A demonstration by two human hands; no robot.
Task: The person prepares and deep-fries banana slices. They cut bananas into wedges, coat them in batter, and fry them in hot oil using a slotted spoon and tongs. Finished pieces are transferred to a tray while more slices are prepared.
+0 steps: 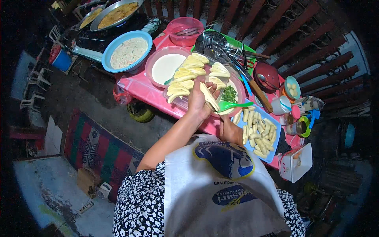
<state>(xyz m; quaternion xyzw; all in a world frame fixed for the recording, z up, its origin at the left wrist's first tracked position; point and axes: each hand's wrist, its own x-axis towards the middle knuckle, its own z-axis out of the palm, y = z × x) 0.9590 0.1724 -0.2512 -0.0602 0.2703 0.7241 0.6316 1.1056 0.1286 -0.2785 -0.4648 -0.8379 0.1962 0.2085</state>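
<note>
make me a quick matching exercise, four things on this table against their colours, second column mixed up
Things:
1. big bowl of batter with bits
2. tray of peeled banana pieces
3. empty bowl with a spoon
4. spatula by the left hand

Colours:
a. dark red
b. green
c. light blue, round
d. blue, flat and square-cornered

Pairs: 1-c, 2-d, 3-a, 4-b

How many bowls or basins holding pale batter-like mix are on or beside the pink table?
2: a blue basin at the table's far left corner, and a pink bowl just right of it, beside the sliced bananas. Others may be hidden.
</note>
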